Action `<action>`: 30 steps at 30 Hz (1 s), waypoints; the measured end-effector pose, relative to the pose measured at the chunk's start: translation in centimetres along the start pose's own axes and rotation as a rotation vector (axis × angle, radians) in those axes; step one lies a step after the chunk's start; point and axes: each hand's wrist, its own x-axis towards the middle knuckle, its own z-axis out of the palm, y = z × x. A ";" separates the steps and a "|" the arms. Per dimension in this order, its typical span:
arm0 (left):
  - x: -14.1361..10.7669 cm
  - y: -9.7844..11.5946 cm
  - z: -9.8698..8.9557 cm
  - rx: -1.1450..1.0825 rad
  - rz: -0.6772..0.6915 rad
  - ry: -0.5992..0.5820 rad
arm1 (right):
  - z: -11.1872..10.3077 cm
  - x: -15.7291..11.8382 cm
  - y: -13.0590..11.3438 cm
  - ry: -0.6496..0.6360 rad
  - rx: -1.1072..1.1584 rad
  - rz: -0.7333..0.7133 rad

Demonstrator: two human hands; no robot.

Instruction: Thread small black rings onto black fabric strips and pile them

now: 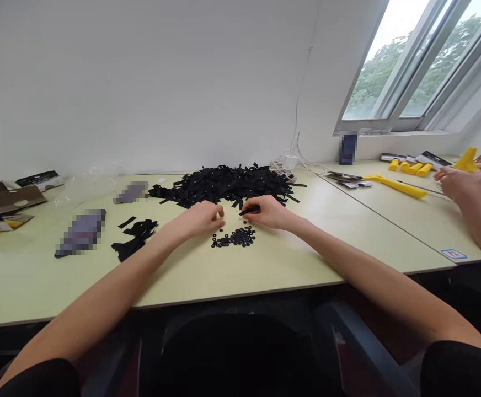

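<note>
My right hand (268, 212) pinches a short black strip (249, 210) between thumb and fingers, just above the table. Across from it, my left hand (204, 218) is low over the table with its thumb and fingertips a little apart, and nothing shows between them. Below both hands lies a loose group of small black rings (242, 237), each with a hole in the middle. Behind them is a large heap of black strips (228, 184). A smaller pile of black strips (135, 238) rests left of my left forearm.
Another person's hand (466, 182) holds a yellow tool (467, 159) at right. Yellow pieces (406, 187) and packets (346, 177) lie near it. A power strip with a white plug (289, 161) stands by the wall. Brown cards (11, 199) and a clear bag (94, 184) are at left.
</note>
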 end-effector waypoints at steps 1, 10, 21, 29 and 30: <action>0.1 0.0 0.4 0.014 0.000 0.010 | 0.0 -0.1 0.0 0.004 -0.001 -0.002; -0.5 -1.2 0.4 -0.079 0.072 0.105 | 0.1 -0.4 -0.9 -0.001 -0.007 -0.012; 0.3 1.1 2.5 -0.551 0.139 0.366 | 0.5 -0.2 -0.9 0.089 0.106 -0.128; -0.4 0.2 0.3 -0.589 0.067 0.321 | 0.2 -0.5 -1.5 0.042 0.106 -0.156; -0.5 0.2 0.0 -0.587 0.054 0.322 | 0.2 -0.5 -1.6 0.034 0.113 -0.156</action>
